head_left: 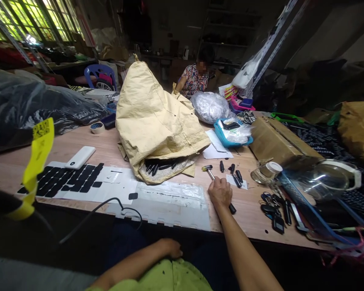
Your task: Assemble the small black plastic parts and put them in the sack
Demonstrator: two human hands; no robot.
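My right hand [221, 192] is wrapped round the handle of a small hammer [211, 174]. The hammer lies slantwise over the table, its yellowish-tipped head pointing away and its black grip end showing below my palm. Several short black handle-like pieces [238, 178] lie just right of it, some on a white paper. My left hand [171, 247] rests low over my lap, below the table edge, with its fingers mostly turned out of sight. Ahead, a big tan sack [160, 121] lies with its mouth towards me, and black pieces [154, 166] show inside.
Black flat pieces [66, 178] line a white sheet at left, near a white power bank [80, 157]. A cable [109, 199] crosses the front edge. Right stand keys [271, 206], a clear jug [324, 178] and a carton [282, 141]. A person [195, 76] sits opposite.
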